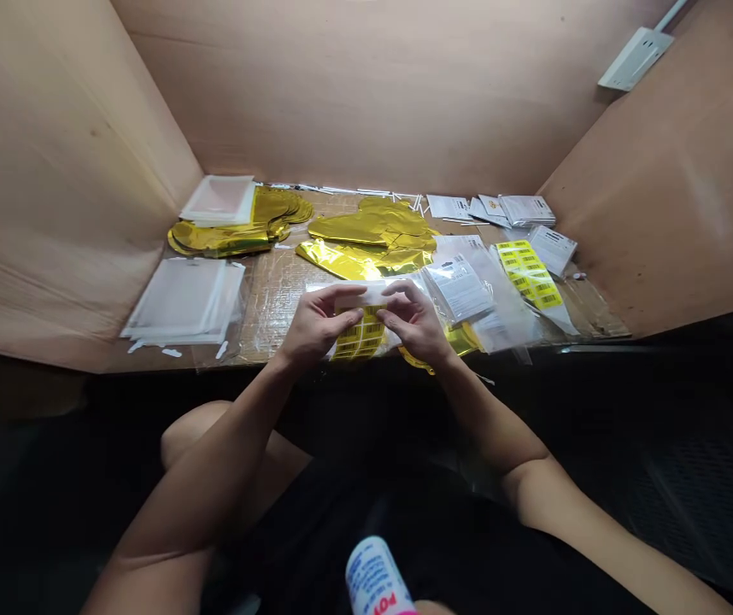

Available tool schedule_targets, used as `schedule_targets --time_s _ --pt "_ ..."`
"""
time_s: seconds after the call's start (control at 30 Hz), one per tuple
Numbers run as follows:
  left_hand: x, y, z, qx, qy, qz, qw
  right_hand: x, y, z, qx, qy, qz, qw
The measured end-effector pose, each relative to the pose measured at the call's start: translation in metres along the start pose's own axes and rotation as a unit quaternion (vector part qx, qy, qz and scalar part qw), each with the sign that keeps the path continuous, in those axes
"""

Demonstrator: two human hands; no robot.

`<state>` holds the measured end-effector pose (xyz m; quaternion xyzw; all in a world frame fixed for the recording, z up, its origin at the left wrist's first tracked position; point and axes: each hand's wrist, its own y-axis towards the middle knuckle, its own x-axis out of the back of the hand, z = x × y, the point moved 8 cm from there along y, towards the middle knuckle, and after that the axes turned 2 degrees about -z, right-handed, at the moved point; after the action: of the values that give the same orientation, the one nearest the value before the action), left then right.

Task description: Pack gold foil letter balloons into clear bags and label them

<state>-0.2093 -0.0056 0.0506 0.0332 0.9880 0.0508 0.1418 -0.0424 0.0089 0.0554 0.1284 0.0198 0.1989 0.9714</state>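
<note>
Between my hands, near the table's front edge, is a sheet of yellow barcode stickers [361, 335] with a white upper strip. My left hand [321, 320] grips its left side, thumb on the front and fingers behind the top. My right hand [416, 323] pinches the right side, its thumb close to the other thumb. Just right of my right hand lie white printed cards in clear bags [460, 286]. Some gold foil [462, 340] shows beneath my right wrist. Flattened gold foil balloons [372, 235] lie right behind the hands.
Stacks of clear plastic bags [178, 295] lie at the left, with more gold foil [225, 239] behind. Another yellow sticker sheet [529, 273] and bagged cards [524, 209] are at the right. Wooden panels enclose three sides. A white bottle [376, 576] stands at my lap.
</note>
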Motion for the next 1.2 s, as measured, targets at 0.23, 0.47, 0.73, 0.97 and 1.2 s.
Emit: schedule_targets --time_s 0.23,0.47,0.73,0.97,1.2 --pt "-0.007 -0.005 0.027 0.137 -0.084 -0.036 0.986 0.016 -0.016 -0.002 0.036 -0.121 -0.079 0.989" --pt "-0.017 -0.009 0.031 0.216 -0.104 -0.036 0.970 0.019 -0.030 0.012 0.093 -0.236 -0.107 0.961" --pt "-0.010 -0.015 0.038 0.174 -0.064 -0.083 0.979 0.053 -0.043 0.027 0.147 -0.233 -0.188 0.943" --pt "0.036 -0.028 0.017 0.126 -0.009 -0.144 0.981 0.110 0.000 0.000 -0.001 -0.288 -0.101 0.952" --pt "0.051 -0.034 0.002 0.112 -0.021 -0.159 0.981 0.088 -0.004 -0.025 -0.017 -0.489 -0.127 0.863"
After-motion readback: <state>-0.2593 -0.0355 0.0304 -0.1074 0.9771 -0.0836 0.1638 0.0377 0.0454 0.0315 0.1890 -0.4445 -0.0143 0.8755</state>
